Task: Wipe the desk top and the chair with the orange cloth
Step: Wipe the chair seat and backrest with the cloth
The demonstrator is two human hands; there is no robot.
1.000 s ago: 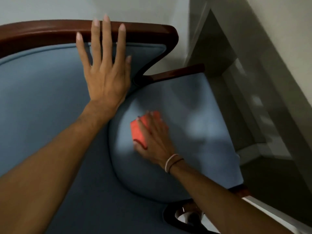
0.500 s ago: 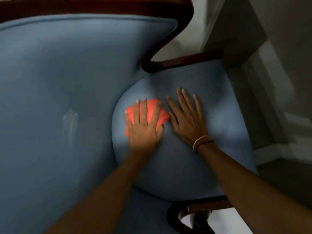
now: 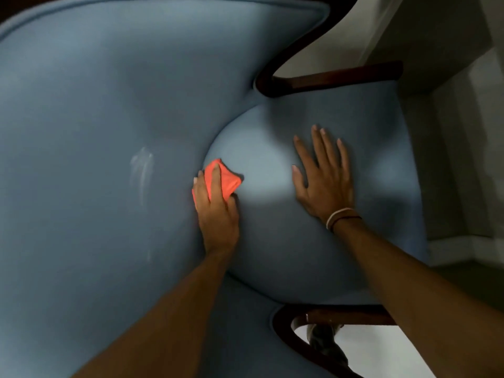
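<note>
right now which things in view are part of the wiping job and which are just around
Part of the job:
- orange cloth, under the left hand at the seam between seat and backrest
- blue chair
- right hand, flat on the seat cushion

Just around:
- wristbands on the right wrist
- wall and baseboard beside the chair

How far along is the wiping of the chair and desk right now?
Done: cannot tell. In hand: the left hand presses the orange cloth where seat cushion meets backrest; the right hand lies flat on the seat. Left: whitish streaks on the backrest; no desk in view.
</note>
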